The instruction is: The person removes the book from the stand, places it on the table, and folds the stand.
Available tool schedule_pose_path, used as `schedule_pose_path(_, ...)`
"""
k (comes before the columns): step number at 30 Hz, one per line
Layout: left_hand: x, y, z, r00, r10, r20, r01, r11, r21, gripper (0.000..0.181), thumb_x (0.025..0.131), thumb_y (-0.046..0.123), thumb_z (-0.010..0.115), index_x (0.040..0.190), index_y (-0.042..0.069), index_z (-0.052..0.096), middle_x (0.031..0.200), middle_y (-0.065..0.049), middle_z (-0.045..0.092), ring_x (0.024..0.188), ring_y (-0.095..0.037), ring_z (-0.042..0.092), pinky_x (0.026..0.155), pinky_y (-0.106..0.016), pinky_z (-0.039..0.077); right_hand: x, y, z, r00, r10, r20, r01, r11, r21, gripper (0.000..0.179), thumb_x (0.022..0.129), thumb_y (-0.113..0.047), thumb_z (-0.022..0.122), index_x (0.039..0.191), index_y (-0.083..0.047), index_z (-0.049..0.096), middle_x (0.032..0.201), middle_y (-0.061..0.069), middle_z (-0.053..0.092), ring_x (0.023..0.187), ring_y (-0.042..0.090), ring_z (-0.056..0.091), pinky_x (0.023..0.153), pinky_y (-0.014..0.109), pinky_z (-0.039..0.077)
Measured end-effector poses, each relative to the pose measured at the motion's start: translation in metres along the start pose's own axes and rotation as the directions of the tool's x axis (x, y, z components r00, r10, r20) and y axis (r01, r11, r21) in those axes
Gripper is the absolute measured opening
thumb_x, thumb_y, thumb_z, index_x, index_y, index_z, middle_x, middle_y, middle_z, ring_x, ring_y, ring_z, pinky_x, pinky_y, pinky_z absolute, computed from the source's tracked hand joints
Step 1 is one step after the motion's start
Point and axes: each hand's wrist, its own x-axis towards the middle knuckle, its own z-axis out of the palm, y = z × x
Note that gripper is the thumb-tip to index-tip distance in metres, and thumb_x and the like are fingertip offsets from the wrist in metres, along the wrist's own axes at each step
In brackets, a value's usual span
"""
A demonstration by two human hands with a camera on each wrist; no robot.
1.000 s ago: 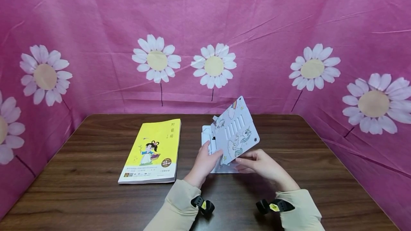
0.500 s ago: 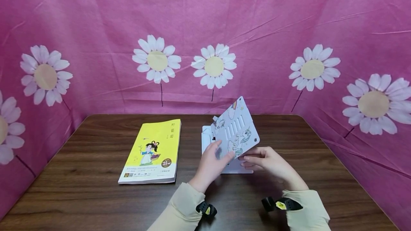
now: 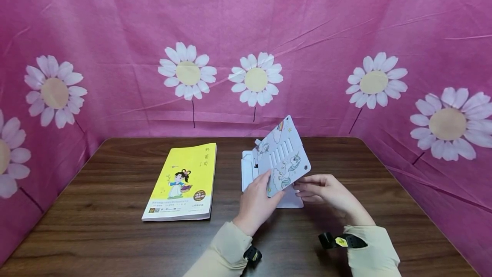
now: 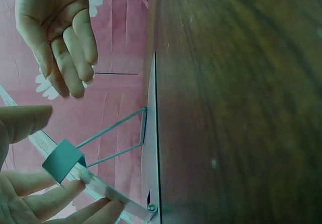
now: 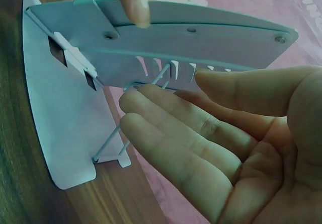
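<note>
A white metal book stand (image 3: 282,155) with unicorn and rainbow drawings stands on the table, its slotted panel tilted up over a flat base plate (image 3: 291,201). My left hand (image 3: 255,204) grips the panel's near edge, fingers on the printed face and thumb on the back. Behind the panel, a thin wire prop (image 4: 110,128) runs down to the base, and a bent metal tab (image 4: 64,161) sticks out near the left hand. My right hand (image 3: 326,191) is by the panel's right underside, fingers loosely extended beside the wire and thumb apart, as the right wrist view shows.
A yellow-covered book (image 3: 161,187) lies to the left of the stand on the dark wooden table (image 3: 96,208). Pink cloth (image 3: 315,20) with white daisies hangs behind the table and at both sides.
My left hand has shifted right along the panel's lower edge, uncovering the base's left part. My right hand has drawn a little to the right. The stand and book have stayed put.
</note>
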Motion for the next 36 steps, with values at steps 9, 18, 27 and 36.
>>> schedule_pose_path(9, 0.002, -0.001, -0.001, 0.996, 0.082, -0.025, -0.081, 0.996, 0.045, 0.053, 0.083, 0.021, 0.072, 0.132, 0.003, 0.062, 0.121, -0.013, 0.071, 0.101, -0.023, 0.070, 0.084, -0.036, 0.057, 0.002, 0.006, -0.002, 1.000, 0.012, -0.003, -0.012, 1.000, -0.016, 0.048, 0.101, -0.007, 0.051, 0.131, 0.029, 0.039, 0.118, 0.026, 0.068, 0.096, 0.016, 0.073, 0.086, 0.037, 0.059)
schedule_pose_path(18, 0.002, 0.000, -0.003, 0.997, 0.047, -0.059, -0.046, 0.999, 0.014, 0.051, 0.082, 0.015, 0.071, 0.131, 0.003, 0.063, 0.122, -0.014, 0.069, 0.108, -0.027, 0.068, 0.092, -0.040, 0.055, 0.004, 0.012, -0.003, 0.996, 0.035, -0.086, -0.038, 0.999, -0.039, 0.052, 0.099, -0.011, 0.056, 0.131, 0.028, 0.041, 0.113, 0.025, 0.070, 0.094, 0.017, 0.073, 0.085, 0.037, 0.059)
schedule_pose_path(27, 0.004, 0.000, -0.010, 0.995, -0.102, -0.022, 0.100, 0.990, -0.097, 0.053, 0.087, 0.015, 0.065, 0.137, 0.002, 0.057, 0.137, -0.016, 0.060, 0.122, -0.030, 0.061, 0.101, -0.049, 0.050, 0.011, 0.015, 0.004, 0.983, 0.049, -0.177, -0.061, 0.996, -0.058, 0.049, 0.099, -0.011, 0.057, 0.131, 0.024, 0.045, 0.113, 0.026, 0.070, 0.091, 0.015, 0.073, 0.083, 0.034, 0.059)
schedule_pose_path(36, 0.007, -0.001, -0.017, 0.988, -0.149, -0.029, 0.145, 0.984, -0.105, 0.054, 0.084, 0.015, 0.063, 0.136, 0.001, 0.058, 0.131, -0.018, 0.063, 0.115, -0.033, 0.064, 0.097, -0.050, 0.052, 0.018, 0.019, 0.013, 0.959, 0.040, -0.282, -0.063, 0.995, -0.074, 0.044, 0.098, -0.008, 0.059, 0.130, 0.021, 0.050, 0.114, 0.028, 0.069, 0.089, 0.013, 0.072, 0.082, 0.033, 0.060)
